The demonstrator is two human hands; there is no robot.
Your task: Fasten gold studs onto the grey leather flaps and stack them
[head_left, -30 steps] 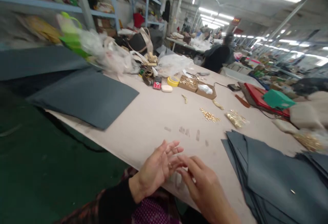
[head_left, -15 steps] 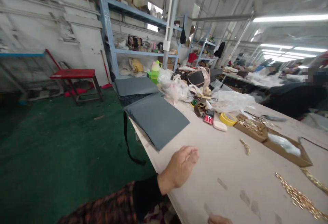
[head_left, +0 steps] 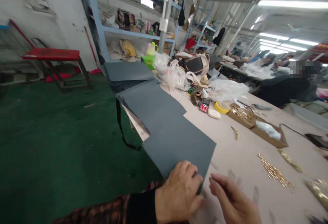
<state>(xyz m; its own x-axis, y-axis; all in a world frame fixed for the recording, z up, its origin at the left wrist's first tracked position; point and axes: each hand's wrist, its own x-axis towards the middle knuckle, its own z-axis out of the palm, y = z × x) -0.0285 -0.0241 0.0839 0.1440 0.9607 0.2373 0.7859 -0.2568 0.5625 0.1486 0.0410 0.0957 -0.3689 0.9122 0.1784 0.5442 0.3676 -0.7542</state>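
A dark grey sheet [head_left: 179,142] lies at the table's near left edge, overlapping another grey sheet [head_left: 151,104]. My left hand [head_left: 180,189] is closed at the near corner of the front sheet, its fingers curled over the surface. Just right of that sheet, my right hand [head_left: 232,196] has its thumb and fingertips close together; anything between them is too small to make out. A thicker stack of grey pieces [head_left: 128,71] sits at the far left corner. Gold chain pieces [head_left: 275,171] lie on the table to the right.
Beyond the sheets are plastic bags [head_left: 174,75], a red phone [head_left: 204,105], yellow tape [head_left: 222,107] and a cardboard tray [head_left: 271,135]. A red stool [head_left: 52,54] stands on the green floor. A person in dark clothing [head_left: 287,87] is at the far right.
A grey sheet now lies at the near table edge under my left hand, which has closed on it. My right hand has come further into view. The view has shifted downward.
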